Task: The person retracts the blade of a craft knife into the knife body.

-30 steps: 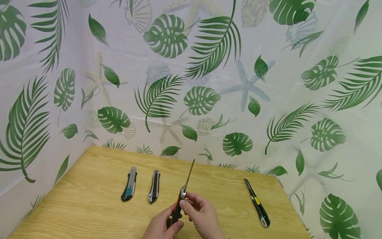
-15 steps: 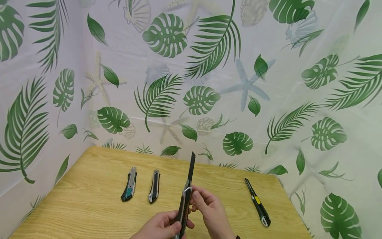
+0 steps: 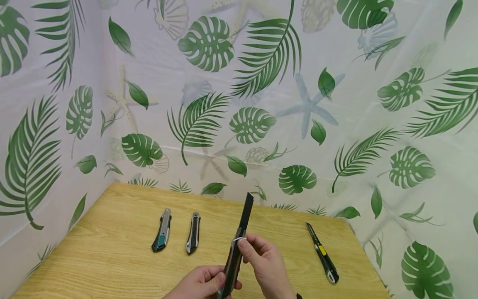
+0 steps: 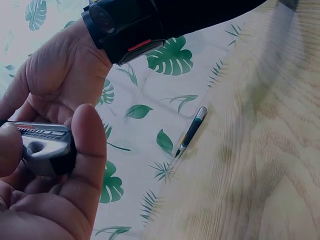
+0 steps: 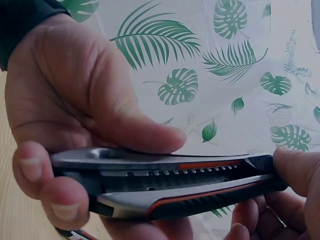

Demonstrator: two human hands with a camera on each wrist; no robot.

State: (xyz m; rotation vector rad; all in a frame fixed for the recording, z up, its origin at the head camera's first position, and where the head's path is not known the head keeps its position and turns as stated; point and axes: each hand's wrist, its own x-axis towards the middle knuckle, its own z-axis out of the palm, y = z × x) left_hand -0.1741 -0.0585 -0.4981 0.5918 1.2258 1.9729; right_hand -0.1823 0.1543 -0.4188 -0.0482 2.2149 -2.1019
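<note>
A black and silver snap-off utility knife [image 3: 234, 259] with orange trim stands tilted between my hands, its long dark blade [image 3: 246, 211] extended and pointing up and away. My left hand [image 3: 198, 282] grips the butt end of its handle; in the left wrist view the silver butt [image 4: 47, 155] sits between thumb and fingers. My right hand [image 3: 267, 263] pinches the front of the handle just below the blade. In the right wrist view the knife's toothed slot [image 5: 190, 175] faces the camera, with a ridged black slider [image 5: 259, 163] beside my right thumb.
On the wooden table [image 3: 112, 257] lie a knife with a teal slider [image 3: 161, 232] and a silver and black knife [image 3: 193, 233], both left of my hands. To the right lies a black knife with a yellow slider [image 3: 322, 252]. A leaf-patterned sheet [image 3: 261, 158] hangs behind.
The knife has turned from edge-on to show its slotted face and flat blade, then its tip has leaned right. My left hand has slid lower on the handle; my right hand has shifted slightly right.
</note>
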